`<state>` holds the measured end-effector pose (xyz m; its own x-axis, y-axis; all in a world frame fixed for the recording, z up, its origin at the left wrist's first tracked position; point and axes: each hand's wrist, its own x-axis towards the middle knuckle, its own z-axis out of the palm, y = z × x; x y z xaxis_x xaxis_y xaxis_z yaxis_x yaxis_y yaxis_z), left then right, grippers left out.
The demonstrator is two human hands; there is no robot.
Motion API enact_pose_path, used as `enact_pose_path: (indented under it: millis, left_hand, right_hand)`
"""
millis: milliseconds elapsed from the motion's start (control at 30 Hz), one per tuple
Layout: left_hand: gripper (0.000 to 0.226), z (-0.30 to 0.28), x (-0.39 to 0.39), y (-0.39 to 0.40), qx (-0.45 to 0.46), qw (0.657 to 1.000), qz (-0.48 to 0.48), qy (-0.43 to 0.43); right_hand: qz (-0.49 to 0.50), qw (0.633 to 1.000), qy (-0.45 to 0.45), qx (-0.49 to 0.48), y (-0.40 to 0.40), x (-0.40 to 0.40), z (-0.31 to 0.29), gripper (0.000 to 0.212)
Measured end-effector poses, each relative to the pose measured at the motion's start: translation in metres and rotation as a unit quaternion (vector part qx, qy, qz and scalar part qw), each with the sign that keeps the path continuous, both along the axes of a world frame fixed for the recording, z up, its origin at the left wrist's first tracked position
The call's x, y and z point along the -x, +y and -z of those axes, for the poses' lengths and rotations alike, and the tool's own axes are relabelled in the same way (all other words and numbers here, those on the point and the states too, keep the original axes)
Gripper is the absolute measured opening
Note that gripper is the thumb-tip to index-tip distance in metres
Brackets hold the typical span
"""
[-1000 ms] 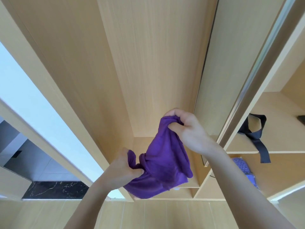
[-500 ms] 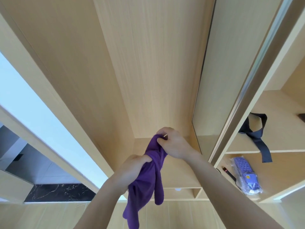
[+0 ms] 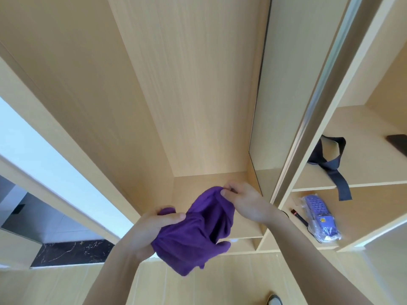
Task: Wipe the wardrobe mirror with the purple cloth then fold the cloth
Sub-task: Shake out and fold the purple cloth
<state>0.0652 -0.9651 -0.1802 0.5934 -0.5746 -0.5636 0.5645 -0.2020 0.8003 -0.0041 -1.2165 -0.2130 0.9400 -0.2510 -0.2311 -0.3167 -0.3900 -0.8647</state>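
Two hands, left (image 3: 152,230) and right (image 3: 246,203), grip one purple cloth (image 3: 198,232). One black strap (image 3: 332,166) lies on the upper shelf (image 3: 370,164). One wrapped blue packet (image 3: 319,219) and one dark pen (image 3: 298,216) lie on the lower shelf (image 3: 356,208). One shoe tip (image 3: 274,299) shows at the bottom edge.

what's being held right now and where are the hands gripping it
The purple cloth, held in the air by both hands. The left hand clutches a bunched end at its left; the right hand pinches its upper edge.
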Motion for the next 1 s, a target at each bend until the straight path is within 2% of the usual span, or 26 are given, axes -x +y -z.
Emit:
enact_pose_path:
  millis: [67,133,233,367,400,500,567,700,800,867,933,1000]
  left_hand:
    - [0.027,-0.008,0.000,0.003,0.026,0.999,0.024,-0.018]
    - [0.024,-0.018,0.002,0.001,0.056,0.998,0.024,-0.029]
    - [0.030,-0.033,0.007,-0.011,0.095,0.995,0.000,-0.040]
    - [0.025,-0.047,0.013,-0.031,0.075,0.992,-0.031,-0.094]
    - [0.021,-0.049,0.014,-0.035,0.079,0.991,-0.041,-0.096]
    - [0.018,-0.054,0.017,-0.041,0.107,0.988,-0.069,-0.090]
    - [0.016,-0.057,0.018,-0.042,0.125,0.984,-0.090,-0.087]
    - [0.010,-0.062,0.019,-0.043,0.136,0.980,-0.105,-0.103]
    - [0.014,-0.064,0.021,-0.044,0.149,0.978,-0.098,-0.105]
    - [0.016,-0.064,0.021,-0.045,0.145,0.978,-0.105,-0.109]
    - [0.022,-0.063,0.022,-0.043,0.134,0.979,-0.111,-0.108]
    - [0.031,-0.065,0.023,-0.043,0.123,0.980,-0.109,-0.111]
  right_hand:
    - [0.087,0.996,-0.026,-0.012,-0.006,-0.007,0.004,0.027]
    - [0.135,0.990,-0.041,0.013,-0.008,-0.014,0.011,0.025]
    - [0.120,0.991,-0.009,0.057,-0.001,-0.017,0.031,0.022]
    - [0.120,0.991,0.036,0.051,0.013,-0.012,0.059,0.012]
    - [0.131,0.989,0.040,0.058,0.017,-0.010,0.063,0.013]
    - [0.198,0.973,0.071,0.093,0.032,0.003,0.073,0.031]
    - [0.239,0.962,0.097,0.091,0.046,0.018,0.084,0.031]
    - [0.239,0.952,0.188,-0.015,0.065,0.049,0.120,0.032]
    - [0.180,0.944,0.258,-0.097,0.075,0.065,0.137,0.028]
    - [0.174,0.936,0.277,-0.128,0.075,0.072,0.146,0.036]
    - [0.181,0.917,0.291,-0.207,0.072,0.079,0.143,0.040]
    - [0.112,0.913,0.299,-0.254,0.069,0.081,0.130,0.034]
